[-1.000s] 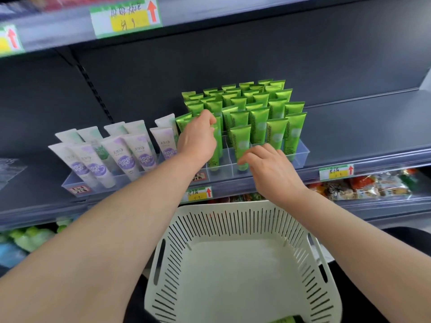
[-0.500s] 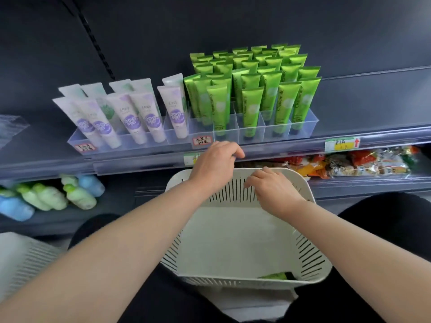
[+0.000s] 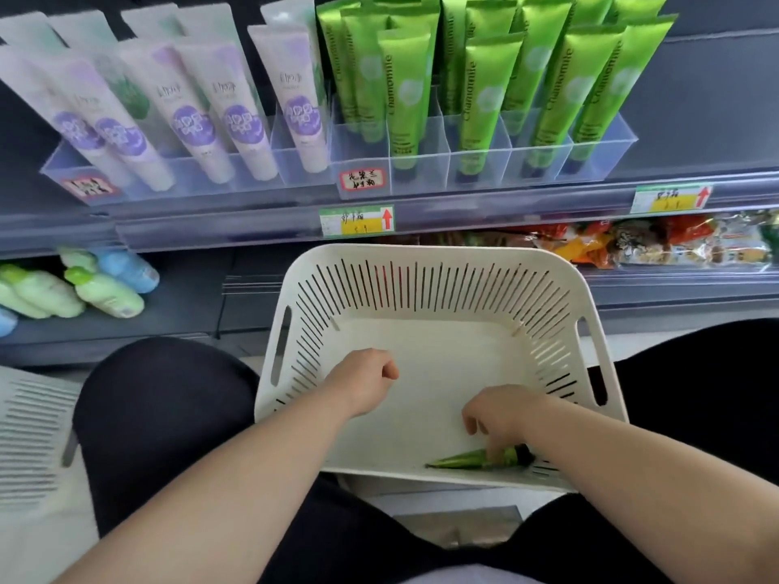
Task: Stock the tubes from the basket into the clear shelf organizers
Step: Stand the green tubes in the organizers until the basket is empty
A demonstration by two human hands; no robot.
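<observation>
Green tube [image 3: 463, 460] pinched by right hand [image 3: 503, 413] in white basket [image 3: 438, 257]; left hand [image 3: 364, 379] loosely fisted, nothing held.

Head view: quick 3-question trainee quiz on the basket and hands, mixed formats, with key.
1. True or false: the white slotted basket holds many tubes.
2. Which hand reaches the green tube? A) left B) right
3. Fill in: the left hand is loosely closed and holds ____.

Key:
1. False, only green tube at the near wall shows.
2. B, the right hand has its fingers on it, not yet lifted.
3. Nothing.
</observation>
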